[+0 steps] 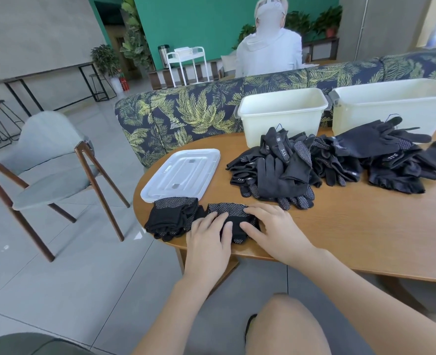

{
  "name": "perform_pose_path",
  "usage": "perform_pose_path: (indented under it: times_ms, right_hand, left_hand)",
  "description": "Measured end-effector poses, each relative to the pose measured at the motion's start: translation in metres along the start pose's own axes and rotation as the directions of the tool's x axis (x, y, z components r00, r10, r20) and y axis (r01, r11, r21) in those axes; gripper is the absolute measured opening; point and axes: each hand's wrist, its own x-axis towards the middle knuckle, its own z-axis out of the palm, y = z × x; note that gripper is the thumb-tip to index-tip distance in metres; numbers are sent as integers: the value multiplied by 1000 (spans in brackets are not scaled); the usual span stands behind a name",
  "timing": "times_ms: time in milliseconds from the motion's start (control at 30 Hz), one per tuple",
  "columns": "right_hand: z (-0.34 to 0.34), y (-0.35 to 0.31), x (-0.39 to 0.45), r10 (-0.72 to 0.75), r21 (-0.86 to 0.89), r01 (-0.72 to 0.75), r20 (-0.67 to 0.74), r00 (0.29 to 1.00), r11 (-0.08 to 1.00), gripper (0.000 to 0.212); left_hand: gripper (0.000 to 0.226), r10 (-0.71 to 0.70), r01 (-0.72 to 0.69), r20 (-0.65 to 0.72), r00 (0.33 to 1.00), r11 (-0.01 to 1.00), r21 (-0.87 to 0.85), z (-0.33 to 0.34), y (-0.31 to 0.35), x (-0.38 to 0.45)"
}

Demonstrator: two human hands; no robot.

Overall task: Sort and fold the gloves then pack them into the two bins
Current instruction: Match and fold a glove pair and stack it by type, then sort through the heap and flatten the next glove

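black folded glove, seemingly pressed by both hands

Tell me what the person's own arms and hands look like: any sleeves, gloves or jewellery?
Both are bare. The left hand and right hand wear no gloves, rings or bracelets that show, and neither wrist carries a watch. The forearms are uncovered along all of their visible length, so no sleeve appears in the view.

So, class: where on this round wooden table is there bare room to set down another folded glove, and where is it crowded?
Bare wood lies right of the right hand, between the loose black glove heap and the table's near edge. The left end is crowded: clear plastic lid, folded glove stack, both hands.
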Motion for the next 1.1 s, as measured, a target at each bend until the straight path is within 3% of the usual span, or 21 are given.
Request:
perform_pose_path:
  times_ms: [200, 300, 433, 567, 733, 933, 1100]
  right_hand:
    - [-27, 24, -16, -6, 101, 19, -123, 992, 995, 32]
    - [-48, 47, -22, 61, 106, -43, -172, 983, 993, 26]
    - [-70, 83, -29, 172, 148, -139, -244, 954, 979, 20]
    - [-88, 104, -30, 301, 223, -247, -255, 919, 943, 14]
    - [-93, 117, -34, 373, 312, -296, -226, 900, 903, 10]
    - [-92, 121, -33, 367, 347, -281, -213, 906, 895, 8]
    - [-97, 118, -40, 392, 452, -259, -230, 891, 854, 5]
  left_hand:
    - [34, 76, -85, -260, 962, 996, -22, 1, 27, -1]
    - [28, 145, -178, -298, 944, 980, -88, 7, 57, -3]
    - [32, 219, -266, -193, 956, 927, -264, 27, 98, -2]
    - [40, 116, -86, 54, 992, 919, -385, 55, 128, 15]
    - [53, -72, 143, 182, 981, 899, -414, 70, 149, 42]
    - [54, -145, 200, 161, 976, 890, -410, 81, 148, 58]
    - [44, -64, 62, 12, 998, 880, -471, 78, 157, 50]
